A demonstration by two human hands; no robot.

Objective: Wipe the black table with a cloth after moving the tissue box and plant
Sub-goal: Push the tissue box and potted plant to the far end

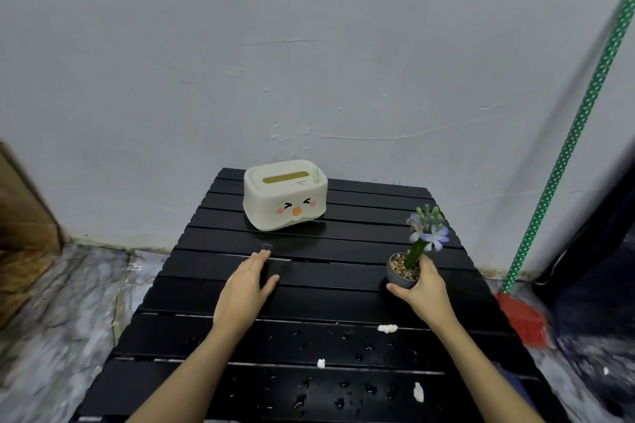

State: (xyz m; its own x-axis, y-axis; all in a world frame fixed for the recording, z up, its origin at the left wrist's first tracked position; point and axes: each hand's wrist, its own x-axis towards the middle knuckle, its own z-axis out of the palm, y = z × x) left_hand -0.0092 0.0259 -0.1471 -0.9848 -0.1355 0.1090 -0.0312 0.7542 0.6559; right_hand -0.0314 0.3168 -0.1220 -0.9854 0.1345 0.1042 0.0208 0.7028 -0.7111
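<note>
Plant (pixel 417 252) in right hand (pixel 424 288) grip

Two bare forearms enter from the lower edge of the frame, ending in the left hand (pixel 244 288) and right hand (pixel 425 288), with no sleeves, gloves, rings or wristwear visible.

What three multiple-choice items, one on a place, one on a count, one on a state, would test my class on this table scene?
1. Where is the tissue box?
A far end of the table, near the wall
B on the floor
C in a hand

2. How many white scraps lie on the table?
A one
B three
C six

3. What is the right hand doing?
A resting flat
B holding a cloth
C gripping the plant pot

Answers: 1 A, the box sits by the wall; 2 B, three scraps near the droplets; 3 C, fingers wrap the pot.
</note>
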